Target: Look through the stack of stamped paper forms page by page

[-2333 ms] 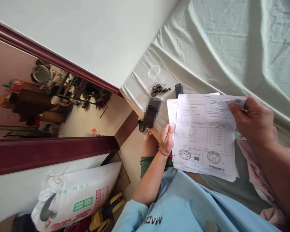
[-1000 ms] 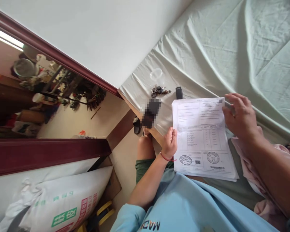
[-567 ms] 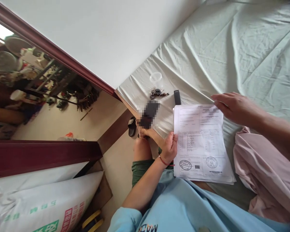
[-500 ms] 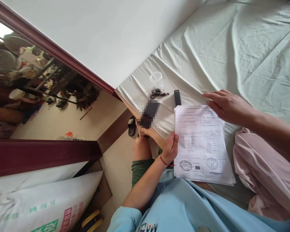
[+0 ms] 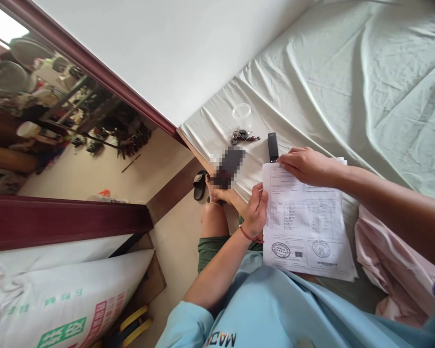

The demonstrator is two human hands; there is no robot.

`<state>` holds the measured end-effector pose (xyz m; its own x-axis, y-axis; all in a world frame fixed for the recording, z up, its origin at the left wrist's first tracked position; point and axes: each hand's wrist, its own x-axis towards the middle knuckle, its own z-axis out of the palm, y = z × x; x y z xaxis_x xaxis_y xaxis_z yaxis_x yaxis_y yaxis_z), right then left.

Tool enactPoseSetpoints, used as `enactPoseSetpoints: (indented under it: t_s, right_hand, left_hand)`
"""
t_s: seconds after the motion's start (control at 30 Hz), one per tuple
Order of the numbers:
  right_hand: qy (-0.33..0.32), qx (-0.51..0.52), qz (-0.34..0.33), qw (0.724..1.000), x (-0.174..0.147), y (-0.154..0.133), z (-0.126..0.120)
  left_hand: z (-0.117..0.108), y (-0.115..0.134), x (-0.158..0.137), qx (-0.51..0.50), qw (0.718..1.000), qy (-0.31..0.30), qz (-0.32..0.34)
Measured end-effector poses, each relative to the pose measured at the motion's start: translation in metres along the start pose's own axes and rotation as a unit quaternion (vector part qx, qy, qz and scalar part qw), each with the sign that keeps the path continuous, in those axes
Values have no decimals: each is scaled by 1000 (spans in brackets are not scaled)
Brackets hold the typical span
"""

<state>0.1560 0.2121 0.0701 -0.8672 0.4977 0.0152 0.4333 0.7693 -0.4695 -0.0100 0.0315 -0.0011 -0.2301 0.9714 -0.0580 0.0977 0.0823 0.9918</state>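
My left hand [image 5: 255, 210], with a red cord at the wrist, is closed on the left edge of a stack of printed papers [image 5: 304, 222]. Round and oval stamps mark the lower part of the top sheet. My right hand [image 5: 304, 165] lies across the upper edge of the stack, thumb and fingers pinched together at its upper left corner. Just beyond these fingertips is a black stapler-like object [image 5: 272, 146], resting on the sheet. The fingertips nearly meet its near end; whether they touch it I cannot tell.
Keys [image 5: 241, 136] and a clear round container [image 5: 241, 112] lie on the pale bedsheet [image 5: 322, 96]. A dark, pixelated object [image 5: 230, 166] is near the bed edge. Pink cloth [image 5: 387, 261] lies to the right. White sacks [image 5: 76, 299] stand at lower left, a black slipper [image 5: 199, 185] on the floor.
My right hand has come down and left, from above the upper right of the papers to their upper left corner. My left hand keeps its hold. The view has shifted slightly.
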Motion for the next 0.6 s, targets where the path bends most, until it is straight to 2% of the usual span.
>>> enactPoseSetpoints:
  t_s: [0.27,0.37,0.47,0.6]
  right_hand:
    - [32,-58,-19,998,1,-9,16]
    - [59,-66,-16,996,0,-8,17]
    - [49,-50,-25,997,1,-8,19]
    - [72,-57,-90,992,4,-10,20]
  left_hand:
    - [18,3,19,62,994,83,-44]
    - [19,3,20,69,994,82,-30]
    - [18,6,22,63,996,63,-14]
    - [18,10,27,71,996,52,-12]
